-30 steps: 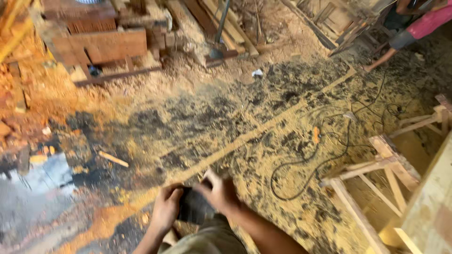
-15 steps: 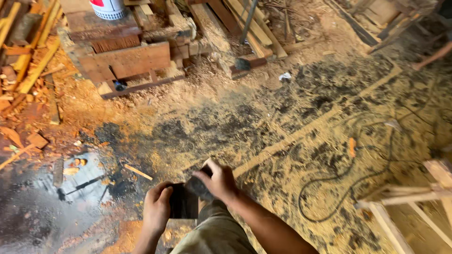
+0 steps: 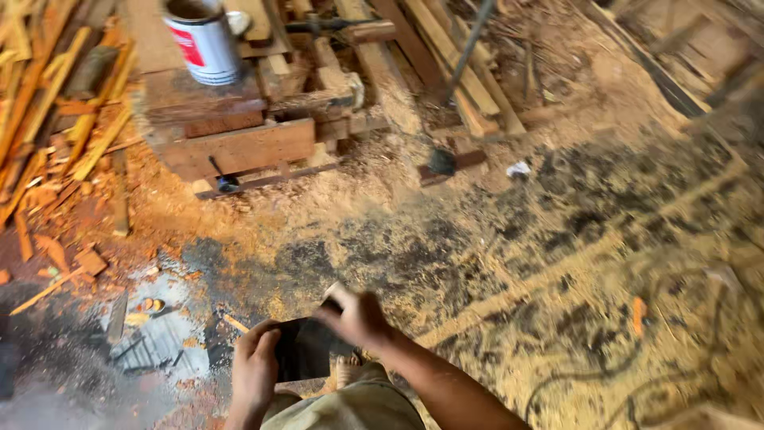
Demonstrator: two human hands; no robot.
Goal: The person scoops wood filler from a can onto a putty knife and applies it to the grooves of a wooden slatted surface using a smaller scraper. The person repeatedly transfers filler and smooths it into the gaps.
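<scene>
Both hands were closed on one dark, flat, roughly rectangular object [image 3: 306, 348] held low in front of the person's body, above the knee: the left hand [image 3: 256, 370] gripped its near left edge with the fingers curled over the top, and the right hand [image 3: 360, 317] clamped its far right corner, where a small pale tip showed just past the fingers (the frame was too blurred to tell what the object was, or what that tip belonged to). As far as could be judged, the work on it was at an early or middle stage: the object was in hand and being handled, but nothing showed it opened, fitted or set down anywhere, so nearly everything that might be done with it looked still to come. It hung over the sawdust-covered floor [image 3: 493, 255], well apart from the stack of rough planks [image 3: 239, 143] at the top of the view. The only container in sight was a metal can [image 3: 203, 40] with a red and white wrapper, standing upright on that stack with its top open; its inside looked dark, and what it held, if anything, could not be made out. Near the planks a long-handled tool [image 3: 458, 87] leaned with its head on the floor, loose offcuts [image 3: 48, 135] lay piled to the left, and a dark cable [image 3: 589, 374] curled through the sawdust at the right.
</scene>
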